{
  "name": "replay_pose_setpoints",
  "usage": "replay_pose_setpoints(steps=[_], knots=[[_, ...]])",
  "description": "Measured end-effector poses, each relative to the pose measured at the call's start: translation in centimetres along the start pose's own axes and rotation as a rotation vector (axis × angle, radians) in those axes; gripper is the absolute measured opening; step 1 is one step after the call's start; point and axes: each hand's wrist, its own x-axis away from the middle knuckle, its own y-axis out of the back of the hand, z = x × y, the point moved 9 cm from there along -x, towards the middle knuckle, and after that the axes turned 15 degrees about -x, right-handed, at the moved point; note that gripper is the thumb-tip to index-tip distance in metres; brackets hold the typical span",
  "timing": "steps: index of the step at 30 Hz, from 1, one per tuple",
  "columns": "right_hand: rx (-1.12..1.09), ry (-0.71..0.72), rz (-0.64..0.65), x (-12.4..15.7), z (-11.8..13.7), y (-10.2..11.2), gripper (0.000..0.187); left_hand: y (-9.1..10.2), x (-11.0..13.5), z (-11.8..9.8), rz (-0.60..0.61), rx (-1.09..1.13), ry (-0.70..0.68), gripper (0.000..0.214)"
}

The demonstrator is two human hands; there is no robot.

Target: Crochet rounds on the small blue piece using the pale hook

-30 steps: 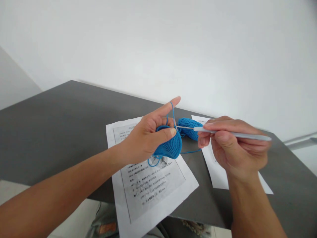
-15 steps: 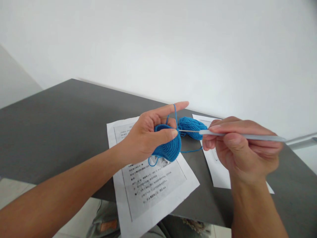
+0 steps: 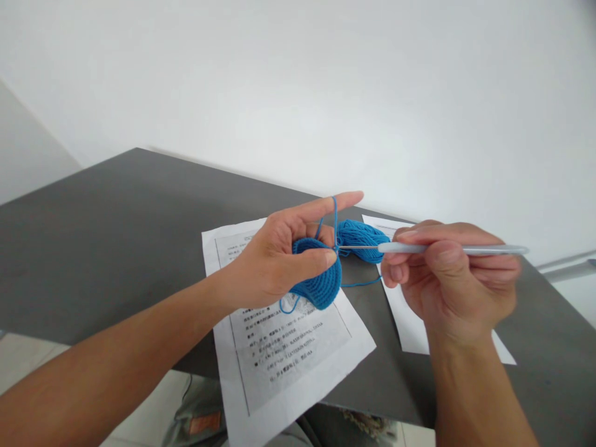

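Blue crochet piece [image 3: 321, 287], pinched in my left hand [image 3: 274, 264] above a printed sheet [image 3: 293, 357]; my right hand [image 3: 454, 279], apart from the left, grips a crochet hook [image 3: 403, 248] reaching the piece's edge. The dark grey bench [image 3: 116, 248] runs along a white wall [image 3: 279, 81], carrying a blue yarn bundle [image 3: 361, 239].

Right hand [image 3: 459, 282] shifted rightward; crochet hook [image 3: 403, 248] more level; left index finger [image 3: 348, 200] lower.
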Motion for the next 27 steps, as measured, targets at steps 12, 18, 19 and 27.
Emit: replay_pose_setpoints(steps=[12,18,19,27], knots=[[-0.053,-0.062,-0.051,0.3,-0.6,-0.3,0.02,0.0,0.0,0.2,0.006,-0.017,0.03,0.067],[-0.104,-0.11,-0.007,0.2,-1.2,-0.4,0.018,0.0,-0.1,0.3,-0.008,-0.009,0.049,0.075],[-0.115,-0.112,0.003,0.2,-1.3,-0.4,0.017,0.1,0.0,0.3,-0.02,-0.005,0.054,0.078],[-0.207,-0.153,0.031,0.0,-2.3,-0.8,0.017,0.7,0.1,-0.3,-0.098,-0.002,0.003,0.087]])
